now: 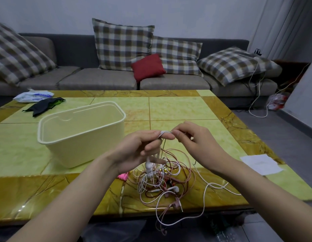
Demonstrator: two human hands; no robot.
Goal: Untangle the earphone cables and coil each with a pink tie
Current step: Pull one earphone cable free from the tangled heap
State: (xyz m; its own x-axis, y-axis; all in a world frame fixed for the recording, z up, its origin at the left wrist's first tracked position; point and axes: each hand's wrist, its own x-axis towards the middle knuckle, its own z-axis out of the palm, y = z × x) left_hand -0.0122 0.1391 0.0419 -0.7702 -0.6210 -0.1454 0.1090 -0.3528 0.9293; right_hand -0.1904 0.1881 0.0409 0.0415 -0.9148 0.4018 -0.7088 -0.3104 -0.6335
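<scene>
A tangle of white, pink and dark red earphone cables [162, 182] lies on the yellow-green table [177, 109] near its front edge, with loops hanging over the edge. My left hand [143, 147] is raised above the tangle with white cable [164, 132] wound round its fingertips; strands hang from it down to the heap. My right hand [191, 137] pinches that white cable right beside the left fingertips. A pink tie [123, 176] peeks out below my left wrist, partly hidden.
A cream plastic bin [81, 130] stands left of my hands. Black cloth [45, 105] and a white packet [33, 96] lie at the far left corner. A white paper [261, 164] sits at the right edge. A sofa with cushions [123, 44] lies beyond.
</scene>
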